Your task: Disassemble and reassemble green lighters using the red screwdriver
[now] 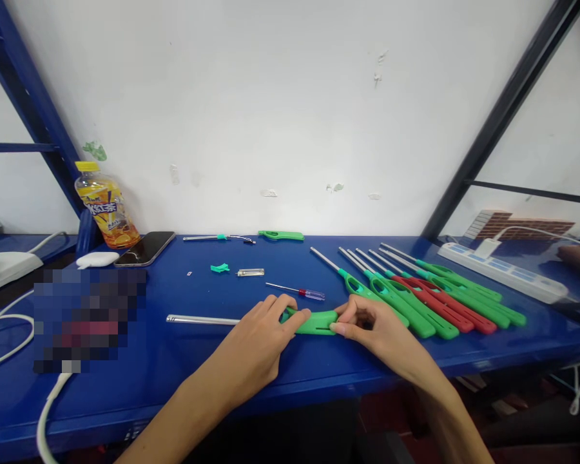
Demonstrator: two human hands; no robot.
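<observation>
A long-nozzle lighter [319, 323] with a green handle and silver tube lies sideways near the table's front edge. My left hand [265, 332] grips it around the trigger end, partly hiding the tube. At the handle's right end, my right hand [370, 322] pinches the tip between thumb and fingers. Just beyond is a screwdriver [312, 294] with a clear purple and red handle. Further back lie a small clear fuel tank [250, 272], a teal plastic piece [219, 268], a metal tube with a wire [203, 238] and a green handle shell [280, 236].
Several green and red lighters [444, 303] lie in a slanted row on the right, before a white power strip [507, 270]. At the left are a drink bottle [107, 209], a phone [146, 248], a white case [97, 259] and a blurred-out object [89, 322] with a cable.
</observation>
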